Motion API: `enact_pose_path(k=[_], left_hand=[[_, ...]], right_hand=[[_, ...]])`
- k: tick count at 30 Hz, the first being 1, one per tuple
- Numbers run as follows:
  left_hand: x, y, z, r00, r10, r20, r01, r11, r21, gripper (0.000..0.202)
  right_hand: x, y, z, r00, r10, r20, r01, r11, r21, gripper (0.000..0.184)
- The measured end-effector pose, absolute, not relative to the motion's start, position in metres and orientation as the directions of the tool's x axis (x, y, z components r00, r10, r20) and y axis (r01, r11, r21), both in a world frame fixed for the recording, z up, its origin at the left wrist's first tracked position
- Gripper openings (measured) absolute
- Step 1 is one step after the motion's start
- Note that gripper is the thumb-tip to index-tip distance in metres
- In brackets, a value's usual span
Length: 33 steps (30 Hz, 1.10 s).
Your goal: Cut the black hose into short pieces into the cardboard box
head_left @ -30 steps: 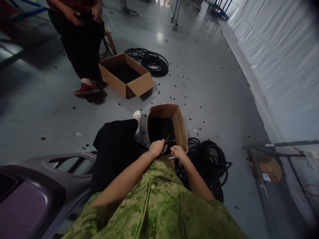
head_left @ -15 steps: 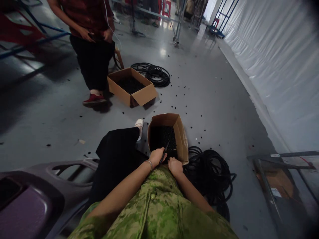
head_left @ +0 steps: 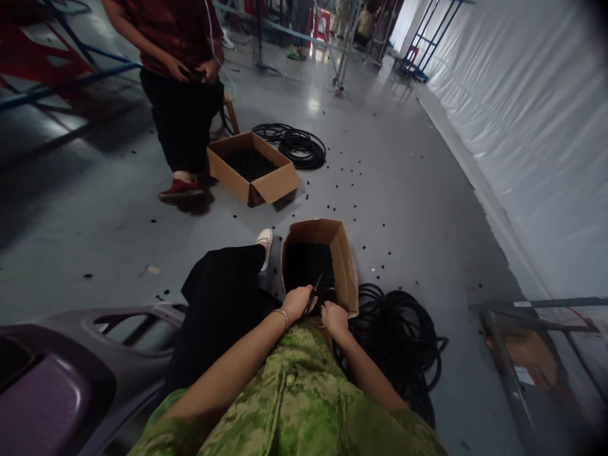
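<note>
My left hand (head_left: pixel 297 303), with a bracelet at the wrist, is closed around dark scissors (head_left: pixel 317 284) whose blades point away over an open cardboard box (head_left: pixel 349 269). Close beside it, my right hand (head_left: pixel 334 317) is closed in a pinch at the box's near edge. It seems to hold a black hose, mostly hidden by the fingers. Small black cut pieces (head_left: pixel 319 258) fill the bottom of the box. A tangled coil of black hose (head_left: pixel 399 335) lies on the floor to the right, partly under my right forearm.
A second cardboard box (head_left: pixel 275 183) with black pieces stands ahead, beside another hose coil (head_left: pixel 304 149). A co-worker (head_left: pixel 178 114) sits behind it at the left. Black bits dot the floor. A purple-grey plastic chair (head_left: pixel 95 373) is at my left, a metal frame (head_left: pixel 508 361) at right.
My hands stay almost in place over the box, with the scissors shifting slightly. The co-worker's hands have come closer together. The view has tipped a little.
</note>
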<state>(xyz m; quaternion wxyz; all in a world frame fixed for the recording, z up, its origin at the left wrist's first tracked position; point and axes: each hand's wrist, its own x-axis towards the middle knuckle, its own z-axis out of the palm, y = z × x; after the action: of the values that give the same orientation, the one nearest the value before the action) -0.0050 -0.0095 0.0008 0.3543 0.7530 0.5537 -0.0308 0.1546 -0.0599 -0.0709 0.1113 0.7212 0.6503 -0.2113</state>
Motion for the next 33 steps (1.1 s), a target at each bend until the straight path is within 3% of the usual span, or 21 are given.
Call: enact_pose_path(k=[2, 4, 7, 9, 11, 13, 20, 25, 33], left_hand=[[-0.005, -0.009, 0.001, 0.375, 0.816, -0.440, 0.858, -0.126, 0.498, 0.025], [-0.005, -0.008, 0.003, 0.353, 0.828, -0.437, 0.858, -0.100, 0.503, 0.028], [-0.005, -0.007, 0.007, 0.318, 0.848, -0.424, 0.845, -0.051, 0.532, 0.034], [-0.006, -0.006, 0.010, 0.314, 0.852, -0.420, 0.829, -0.030, 0.559, 0.034], [-0.006, -0.005, 0.012, 0.323, 0.848, -0.420, 0.811, -0.020, 0.584, 0.033], [-0.006, -0.005, 0.013, 0.330, 0.848, -0.415, 0.801, -0.019, 0.599, 0.033], [-0.007, -0.009, 0.016, 0.361, 0.853, -0.378, 0.797, -0.071, 0.599, 0.040], [-0.007, -0.010, 0.013, 0.480, 0.830, -0.285, 0.759, -0.229, 0.610, 0.042], [-0.004, -0.012, 0.017, 0.589, 0.757, -0.281, 0.723, -0.340, 0.601, 0.042]], right_hand=[[0.158, -0.057, -0.073, 0.073, 0.890, -0.449, 0.963, -0.180, -0.200, 0.026], [0.163, -0.051, -0.072, 0.080, 0.876, -0.475, 0.856, -0.305, -0.418, 0.025], [0.171, -0.041, -0.061, 0.047, 0.865, -0.500, 0.404, -0.474, -0.782, 0.036], [0.173, -0.035, -0.049, 0.012, 0.896, -0.444, 0.101, -0.443, -0.891, 0.045], [0.172, -0.031, -0.035, -0.021, 0.924, -0.381, -0.060, -0.382, -0.922, 0.047], [0.169, -0.028, -0.025, -0.054, 0.933, -0.356, -0.116, -0.360, -0.926, 0.044], [0.168, -0.031, -0.023, -0.012, 0.882, -0.471, -0.001, -0.471, -0.882, 0.050], [0.173, -0.035, -0.019, 0.073, 0.886, -0.458, 0.027, -0.461, -0.887, 0.040], [0.177, -0.036, -0.009, 0.075, 0.922, -0.381, -0.035, -0.379, -0.925, 0.036]])
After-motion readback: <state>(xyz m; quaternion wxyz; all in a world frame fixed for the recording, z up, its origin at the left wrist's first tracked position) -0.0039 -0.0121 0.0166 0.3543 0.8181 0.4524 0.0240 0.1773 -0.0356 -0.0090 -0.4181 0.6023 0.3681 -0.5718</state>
